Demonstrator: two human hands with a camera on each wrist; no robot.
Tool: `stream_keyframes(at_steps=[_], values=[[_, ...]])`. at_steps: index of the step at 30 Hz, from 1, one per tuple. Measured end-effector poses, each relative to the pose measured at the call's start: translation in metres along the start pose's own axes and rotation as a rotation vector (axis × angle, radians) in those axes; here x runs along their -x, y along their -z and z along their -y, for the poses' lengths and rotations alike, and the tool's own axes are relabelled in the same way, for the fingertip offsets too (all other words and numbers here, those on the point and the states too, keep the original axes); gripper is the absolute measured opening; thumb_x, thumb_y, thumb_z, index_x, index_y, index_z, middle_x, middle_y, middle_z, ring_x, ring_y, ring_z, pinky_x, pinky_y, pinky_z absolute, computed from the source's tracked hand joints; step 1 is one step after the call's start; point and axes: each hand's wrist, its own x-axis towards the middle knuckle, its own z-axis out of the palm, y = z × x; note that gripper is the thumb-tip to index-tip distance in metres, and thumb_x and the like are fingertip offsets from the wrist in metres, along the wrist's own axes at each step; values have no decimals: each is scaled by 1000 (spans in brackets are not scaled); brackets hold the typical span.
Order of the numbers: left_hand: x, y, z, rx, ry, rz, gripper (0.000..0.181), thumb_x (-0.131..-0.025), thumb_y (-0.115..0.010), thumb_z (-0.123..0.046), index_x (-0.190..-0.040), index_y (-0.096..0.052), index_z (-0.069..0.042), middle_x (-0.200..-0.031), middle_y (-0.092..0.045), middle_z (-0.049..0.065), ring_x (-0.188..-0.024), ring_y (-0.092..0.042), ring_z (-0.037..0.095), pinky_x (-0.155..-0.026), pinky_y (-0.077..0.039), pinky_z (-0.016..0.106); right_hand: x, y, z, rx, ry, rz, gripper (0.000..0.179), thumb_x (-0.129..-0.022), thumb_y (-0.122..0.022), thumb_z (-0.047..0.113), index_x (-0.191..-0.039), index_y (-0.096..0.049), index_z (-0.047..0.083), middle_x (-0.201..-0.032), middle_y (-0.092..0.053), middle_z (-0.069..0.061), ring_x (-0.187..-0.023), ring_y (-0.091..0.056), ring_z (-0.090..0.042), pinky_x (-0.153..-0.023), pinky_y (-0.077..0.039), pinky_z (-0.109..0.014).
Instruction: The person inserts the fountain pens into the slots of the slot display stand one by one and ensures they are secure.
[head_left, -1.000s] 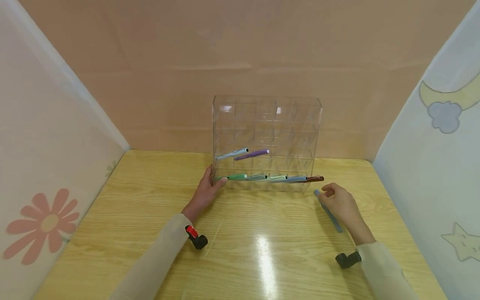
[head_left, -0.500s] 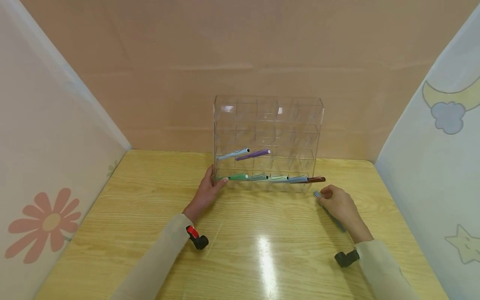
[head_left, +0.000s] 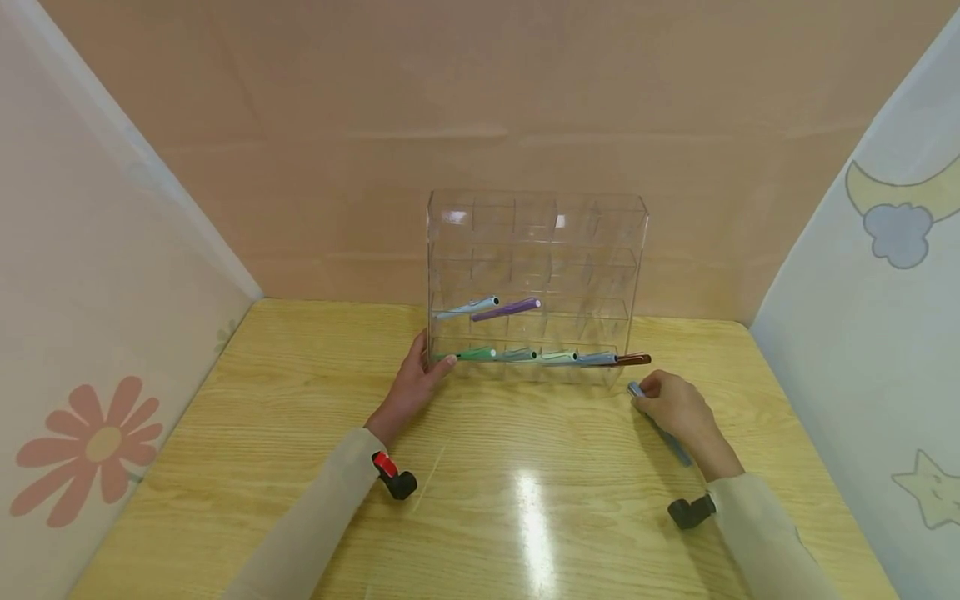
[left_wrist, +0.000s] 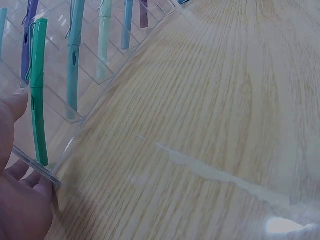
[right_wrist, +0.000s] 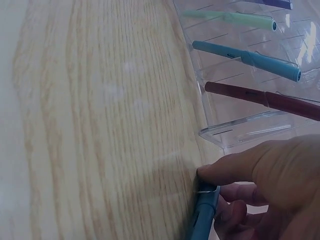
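Note:
A clear acrylic pen rack [head_left: 429, 250] with rows of small compartments stands on the table. My left hand [head_left: 411, 382] grips its lower left side, thumb in front and fingers behind the side panel [left_wrist: 37, 169]. Beside that thumb, a green pen [left_wrist: 38, 95] leans in the bottom row. To the right of the rack, my right hand [head_left: 678, 410] pinches one end of a blue pen [right_wrist: 204, 215] between thumb and fingers. The rest of this pen [head_left: 677, 448] slants along the tabletop toward the front, partly hidden under the hand.
The bottom row also holds grey-teal [head_left: 517, 355], pale green [head_left: 557, 357], blue [head_left: 597, 358] and dark red [head_left: 633, 359] pens. Light blue [head_left: 468, 307] and purple [head_left: 508, 309] pens lie one row up. Patterned side panels and a brown back wall enclose the wooden table [head_left: 480, 517].
My right hand has come down slightly onto the blue pen, and its thumb and fingers have closed on the pen's end. The left hand and the rack stay in place.

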Motion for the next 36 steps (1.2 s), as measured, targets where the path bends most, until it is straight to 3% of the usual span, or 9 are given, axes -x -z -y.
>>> stream_keyframes(at_steps=[9, 19, 28, 36], values=[[0, 0, 2, 7, 11, 4, 79, -112, -58, -28, -173, -9, -16, -179, -19, 15, -165, -22, 42, -132, -26, 60, 2, 3, 3, 6, 15, 25, 41, -102, -68, 25, -128, -62, -7, -125, -71, -31, -105, -72, -45, -80, -60, -51], [1, 0, 1, -6, 4, -2, 80, -112, -59, -28, -173, -9, -16, -179, -18, 15, -165, -23, 43, -131, -28, 61, 6, 12, 16, 29, 23, 13, 47, -106, -61, 30, -134, -59, -8, -124, -70, -30, -99, -72, -40, -75, -59, -46], [2, 1, 0, -13, -5, -3, 80, -112, -58, -29, -173, -9, -15, -179, -18, 14, -165, -22, 42, -132, -26, 60, 13, 24, 27, 37, 17, 2, 51, -106, -62, 28, -138, -56, -11, -125, -69, -31, -99, -72, -40, -72, -58, -44], [0, 1, -1, -13, -6, 6, 80, -111, -59, -32, -173, -10, -16, -179, -18, 15, -166, -22, 42, -132, -27, 59, 21, 32, 28, 23, 32, -40, 53, -104, -63, 27, -139, -55, -12, -123, -69, -30, -90, -70, -32, -68, -55, -39]])
